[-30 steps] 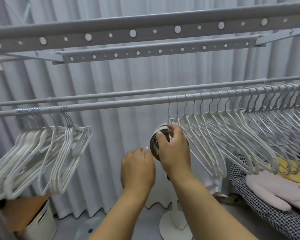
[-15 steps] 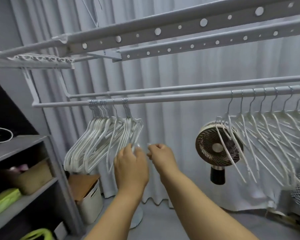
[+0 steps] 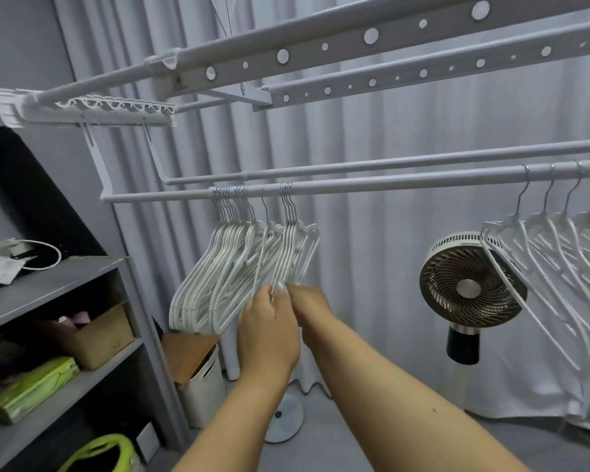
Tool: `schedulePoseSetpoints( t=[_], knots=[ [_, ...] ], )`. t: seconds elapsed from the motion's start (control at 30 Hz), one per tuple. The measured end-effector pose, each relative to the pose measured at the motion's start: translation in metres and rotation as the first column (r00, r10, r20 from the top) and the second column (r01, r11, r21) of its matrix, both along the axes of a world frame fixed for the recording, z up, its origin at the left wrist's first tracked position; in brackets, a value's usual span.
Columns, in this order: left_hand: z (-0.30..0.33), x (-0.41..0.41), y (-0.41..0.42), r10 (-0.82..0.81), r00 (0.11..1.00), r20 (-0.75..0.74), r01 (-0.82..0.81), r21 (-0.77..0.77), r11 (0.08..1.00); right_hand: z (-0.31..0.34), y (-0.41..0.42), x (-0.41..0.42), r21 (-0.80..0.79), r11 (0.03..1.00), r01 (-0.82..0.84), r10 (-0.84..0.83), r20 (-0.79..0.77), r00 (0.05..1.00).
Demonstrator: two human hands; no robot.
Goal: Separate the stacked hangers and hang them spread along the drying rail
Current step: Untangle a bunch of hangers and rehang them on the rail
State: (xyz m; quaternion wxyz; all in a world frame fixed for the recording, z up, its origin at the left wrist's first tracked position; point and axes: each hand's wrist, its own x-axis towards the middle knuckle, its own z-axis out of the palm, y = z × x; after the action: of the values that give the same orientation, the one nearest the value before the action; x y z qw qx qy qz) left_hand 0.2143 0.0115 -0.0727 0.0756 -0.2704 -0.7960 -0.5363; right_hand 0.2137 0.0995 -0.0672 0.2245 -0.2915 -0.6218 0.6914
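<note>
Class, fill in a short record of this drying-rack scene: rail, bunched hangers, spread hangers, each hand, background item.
rail: drying rail, horizontal
bunched hangers: white stack crowded at the rail's left end
spread hangers: spaced row at right
left hand: pinching the stack's lower edge
right hand: at the same edge, grip hidden
background: fan before a curtain

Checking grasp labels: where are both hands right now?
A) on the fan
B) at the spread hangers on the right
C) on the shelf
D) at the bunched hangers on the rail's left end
D: the left hand and right hand meet at the lower edge of the bunched hangers, well left of the fan.
</note>
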Motion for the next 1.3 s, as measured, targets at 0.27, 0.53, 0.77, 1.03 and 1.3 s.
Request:
schedulePoseSetpoints(
  t=[0.27,0.53,0.77,1.03,1.3],
  knots=[
    [0.0,-0.007,-0.002,-0.01,1.0,0.02,0.01,0.017,1.0,0.001,0.003,-0.015,0.029,0.998,0.058,-0.058,-0.002,0.998],
    [0.005,-0.006,0.003,-0.012,1.0,-0.023,0.014,0.063,0.998,-0.001,0.006,-0.006,0.036,0.989,0.143,-0.142,-0.027,0.99],
    [0.011,-0.01,0.016,-0.077,0.983,0.167,0.085,-0.04,0.996,0.001,0.007,0.007,0.006,0.987,0.163,-0.161,-0.134,0.978],
    [0.012,-0.008,0.029,-0.153,0.944,0.293,0.156,0.012,0.988,0.005,0.018,0.022,-0.06,0.975,0.215,-0.222,-0.176,0.959],
    [0.012,0.018,0.045,-0.15,0.973,0.174,0.158,-0.034,0.987,0.005,0.033,0.057,-0.03,0.969,0.247,-0.248,-0.204,0.947]
  ],
)
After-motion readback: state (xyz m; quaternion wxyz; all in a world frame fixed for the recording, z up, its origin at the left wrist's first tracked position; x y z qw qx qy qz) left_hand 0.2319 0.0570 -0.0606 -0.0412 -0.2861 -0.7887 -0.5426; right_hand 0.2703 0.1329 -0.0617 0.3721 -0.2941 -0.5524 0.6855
